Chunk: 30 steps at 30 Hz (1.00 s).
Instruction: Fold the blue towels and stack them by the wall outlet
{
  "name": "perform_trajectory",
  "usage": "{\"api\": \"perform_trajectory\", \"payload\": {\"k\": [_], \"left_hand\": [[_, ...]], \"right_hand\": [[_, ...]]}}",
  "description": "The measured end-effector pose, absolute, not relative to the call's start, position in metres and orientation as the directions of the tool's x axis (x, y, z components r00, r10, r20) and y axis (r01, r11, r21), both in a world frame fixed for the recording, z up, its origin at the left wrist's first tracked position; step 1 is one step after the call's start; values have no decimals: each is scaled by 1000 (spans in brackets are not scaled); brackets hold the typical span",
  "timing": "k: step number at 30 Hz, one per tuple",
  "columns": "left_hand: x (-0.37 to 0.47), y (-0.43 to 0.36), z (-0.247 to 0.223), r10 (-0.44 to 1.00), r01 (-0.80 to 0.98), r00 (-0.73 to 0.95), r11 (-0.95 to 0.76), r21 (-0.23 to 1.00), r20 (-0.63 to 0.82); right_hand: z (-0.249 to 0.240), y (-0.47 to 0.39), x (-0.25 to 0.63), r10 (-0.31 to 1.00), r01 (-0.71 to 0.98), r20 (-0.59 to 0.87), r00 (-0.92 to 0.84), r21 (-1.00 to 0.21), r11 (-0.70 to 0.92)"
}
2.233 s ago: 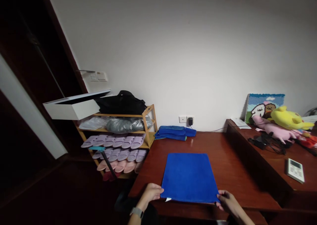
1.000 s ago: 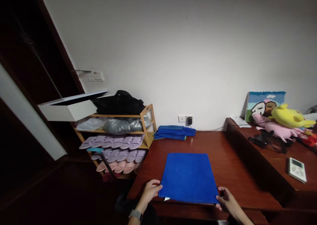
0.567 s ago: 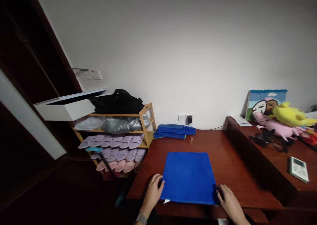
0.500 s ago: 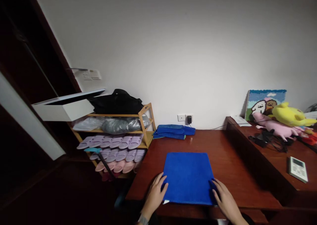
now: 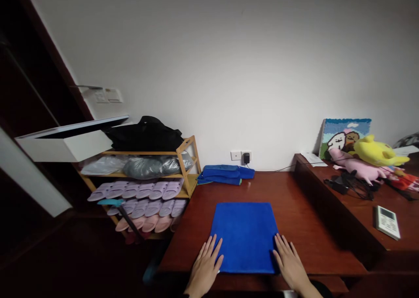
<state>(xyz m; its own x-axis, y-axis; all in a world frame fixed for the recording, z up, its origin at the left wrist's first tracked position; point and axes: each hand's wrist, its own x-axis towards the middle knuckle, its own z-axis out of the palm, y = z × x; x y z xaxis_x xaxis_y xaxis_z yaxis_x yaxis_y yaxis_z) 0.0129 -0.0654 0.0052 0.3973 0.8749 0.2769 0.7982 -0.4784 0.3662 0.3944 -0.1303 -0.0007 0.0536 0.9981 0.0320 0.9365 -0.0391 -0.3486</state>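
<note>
A blue cloth [image 5: 245,237] lies flat and squared on the reddish-brown table [image 5: 307,228], close to its front edge. My left hand [image 5: 205,263] rests over the cloth's left edge near the front corner, fingers stretched out. On the opposite edge lies my right hand [image 5: 290,261], palm down, with its fingers extended and slightly apart. Neither hand grips anything. More blue cloths [image 5: 224,174] are piled at the back of the table against the wall.
A wooden rack [image 5: 185,167] with slippers, wrapped items and a black bag [image 5: 145,134] stands left of the table. On the raised right surface are plush toys [image 5: 376,151], cables [image 5: 352,186], a picture [image 5: 347,134] and a white device [image 5: 388,221]. A charger [image 5: 246,158] sits in the wall socket.
Both hands have flattened, with their fingers straighter along the cloth's side edges. The white tag at the cloth's front left corner is now mostly covered. The view has shifted slightly.
</note>
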Motion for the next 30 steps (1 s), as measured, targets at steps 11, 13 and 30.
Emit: {"api": "perform_trajectory", "payload": {"k": [11, 13, 30], "left_hand": [[2, -53, -20, 821, 800, 429, -539, 264, 378], [-4, -46, -30, 800, 798, 441, -557, 230, 407], [177, -8, 90, 843, 453, 526, -391, 801, 114]], "right_hand": [[40, 14, 381, 974, 942, -96, 208, -249, -225], [30, 19, 382, 977, 944, -89, 195, -253, -211], [26, 17, 389, 982, 922, -71, 173, -339, -187]]}}
